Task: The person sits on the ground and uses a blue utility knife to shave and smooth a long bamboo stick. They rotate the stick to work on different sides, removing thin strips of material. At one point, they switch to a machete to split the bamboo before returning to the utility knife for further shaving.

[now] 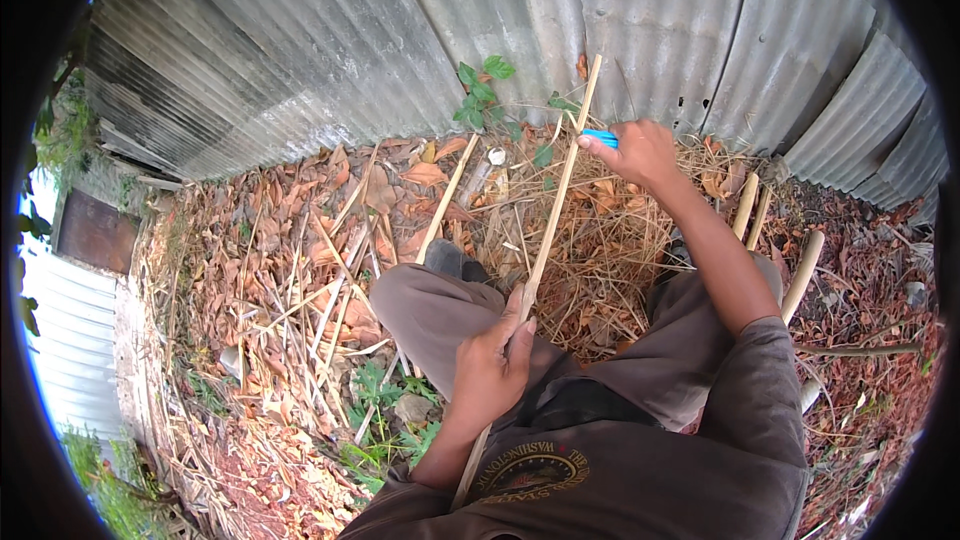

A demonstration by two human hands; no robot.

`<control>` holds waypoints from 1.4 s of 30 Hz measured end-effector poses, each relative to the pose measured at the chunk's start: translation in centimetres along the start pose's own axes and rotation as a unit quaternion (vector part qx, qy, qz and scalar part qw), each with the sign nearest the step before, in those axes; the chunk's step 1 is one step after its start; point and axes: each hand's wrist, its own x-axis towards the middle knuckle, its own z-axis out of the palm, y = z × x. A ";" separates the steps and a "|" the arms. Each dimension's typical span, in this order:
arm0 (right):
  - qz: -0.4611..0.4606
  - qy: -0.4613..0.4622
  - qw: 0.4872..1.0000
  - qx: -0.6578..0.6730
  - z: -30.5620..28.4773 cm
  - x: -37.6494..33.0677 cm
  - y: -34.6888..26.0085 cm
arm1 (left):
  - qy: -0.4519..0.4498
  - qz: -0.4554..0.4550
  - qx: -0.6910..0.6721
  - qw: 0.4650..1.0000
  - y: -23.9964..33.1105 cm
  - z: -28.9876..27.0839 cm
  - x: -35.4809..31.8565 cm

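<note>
Left hand point(492, 365) grips the bamboo stick point(556, 200) low; right hand point(640, 152), closed on a blue tool point(600, 137), meets it higher.

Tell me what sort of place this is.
Likely an outdoor yard or work patch beside a shed: a corrugated metal wall, ground littered with dry leaves and straw, and cut bamboo strips lying about.

Head-worn fisheye, steeply downward, close
</note>
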 end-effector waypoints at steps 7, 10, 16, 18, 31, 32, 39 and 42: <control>0.137 -0.032 0.989 -0.042 -2.0 3.7 7.3 | -0.032 0.065 -0.007 0.997 0.1 0.8 -1.6; 0.297 -0.022 0.954 -0.021 -2.6 4.7 11.7 | -0.094 0.028 -0.007 0.995 1.7 -0.4 -2.6; 0.410 0.095 0.906 0.052 -1.4 2.4 26.9 | -0.104 -0.149 -0.277 0.944 -0.3 -1.2 -1.7; 0.336 0.049 0.938 0.072 -2.3 3.3 20.1 | -0.069 -0.138 -0.333 0.930 -1.3 -1.9 1.1; 0.097 0.072 0.973 0.196 -8.3 -0.8 0.4 | 0.319 0.089 -0.495 0.804 1.2 -4.3 20.2; 0.084 0.061 0.976 0.193 -8.2 -0.9 0.1 | 0.304 0.064 -0.510 0.802 1.0 -3.9 19.7; 0.017 -0.010 0.960 0.280 -5.2 -2.2 -2.2 | 0.189 -0.011 -0.615 0.766 -0.8 0.1 16.0; 0.021 -0.007 0.909 0.416 -3.0 -2.4 -4.3 | 0.173 -0.051 -0.650 0.739 0.5 2.6 13.6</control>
